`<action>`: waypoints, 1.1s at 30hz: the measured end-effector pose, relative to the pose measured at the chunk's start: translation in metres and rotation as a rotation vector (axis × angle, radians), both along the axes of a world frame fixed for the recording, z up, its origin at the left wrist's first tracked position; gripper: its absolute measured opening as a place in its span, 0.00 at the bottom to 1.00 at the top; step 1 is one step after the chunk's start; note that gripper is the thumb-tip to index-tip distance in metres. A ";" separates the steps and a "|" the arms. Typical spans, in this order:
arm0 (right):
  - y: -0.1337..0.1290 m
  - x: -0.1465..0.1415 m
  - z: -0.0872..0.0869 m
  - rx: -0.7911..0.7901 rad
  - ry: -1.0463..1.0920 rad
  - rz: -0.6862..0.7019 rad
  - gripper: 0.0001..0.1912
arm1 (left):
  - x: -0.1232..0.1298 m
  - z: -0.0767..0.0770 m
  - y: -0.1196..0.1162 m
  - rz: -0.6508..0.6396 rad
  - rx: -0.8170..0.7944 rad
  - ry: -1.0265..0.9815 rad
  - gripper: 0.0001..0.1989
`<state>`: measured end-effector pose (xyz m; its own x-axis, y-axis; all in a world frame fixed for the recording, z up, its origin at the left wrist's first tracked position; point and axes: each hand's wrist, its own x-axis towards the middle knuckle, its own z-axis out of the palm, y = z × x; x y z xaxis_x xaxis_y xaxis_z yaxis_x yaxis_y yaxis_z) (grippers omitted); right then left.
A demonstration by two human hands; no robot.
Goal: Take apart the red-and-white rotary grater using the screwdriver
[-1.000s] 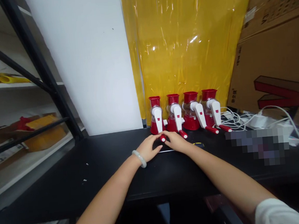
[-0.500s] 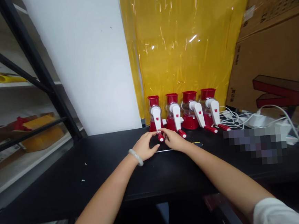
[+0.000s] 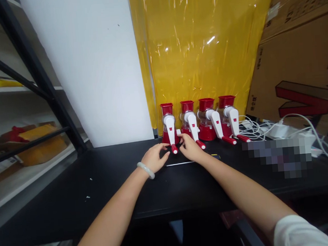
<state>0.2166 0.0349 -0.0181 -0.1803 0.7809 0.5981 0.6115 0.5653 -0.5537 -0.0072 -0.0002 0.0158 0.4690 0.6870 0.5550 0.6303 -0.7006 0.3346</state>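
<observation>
Several red and white hand-crank grinders stand in a row at the back of the black table [image 3: 112, 184]. My left hand [image 3: 154, 157] is beside the leftmost grinder [image 3: 167, 109], left of its crank handle, with thumb and fingers apart. On the other side of that handle, my right hand [image 3: 190, 149] has its fingertips near the white knob at the grinder's base; whether they touch it I cannot tell. The second grinder [image 3: 187, 106] stands just behind my right hand. A screwdriver [image 3: 180, 163] lies in front, partly hidden by my right wrist.
White cables and adapters [image 3: 278, 130] lie at the right, by a blurred patch. A large cardboard box [image 3: 298, 67] leans behind them. Yellow plastic sheeting [image 3: 204, 51] and a white panel [image 3: 91, 68] stand behind the table. Shelving [image 3: 58, 120] is at the left.
My hands have moved apart, off the leftmost grinder's crank handle, the left one to the left and the right one slightly to the right. The view has shifted a little.
</observation>
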 end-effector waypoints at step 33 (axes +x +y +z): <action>-0.004 -0.003 0.000 0.016 -0.192 0.177 0.06 | 0.001 0.011 -0.006 0.093 -0.033 -0.002 0.12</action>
